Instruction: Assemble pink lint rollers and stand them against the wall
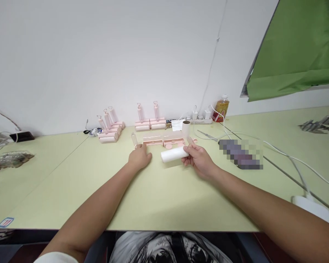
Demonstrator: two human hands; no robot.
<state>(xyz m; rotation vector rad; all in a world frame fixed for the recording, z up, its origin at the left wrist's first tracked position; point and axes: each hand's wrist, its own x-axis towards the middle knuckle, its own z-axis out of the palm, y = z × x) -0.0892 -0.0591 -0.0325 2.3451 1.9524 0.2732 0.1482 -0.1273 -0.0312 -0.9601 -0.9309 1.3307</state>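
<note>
My right hand (199, 159) grips one end of a white paper roll (173, 155), which looks like a lint roller refill. The roll is held nearly level above the table, pointing left. My left hand (139, 157) rests on the tabletop with its thumb apart, its fingertips by a small clear tube (134, 138) and the near-left edge of an opened pink case (152, 141). What those fingertips touch is partly hidden. A second opened pink case (173, 141) lies alongside, with small round pink pieces (168, 146) in front. Behind my right hand stands an upright roll with a brown core (185, 128).
Pink cases with upright clear handles stand at the back left (108, 137) and back centre (150, 125). Further right are a power strip (201, 121), an amber bottle (221, 109), scissors (208, 135), a pixelated object (239, 154) and a loose white cable (298, 159). Plastic-wrapped items (11, 161) lie far left.
</note>
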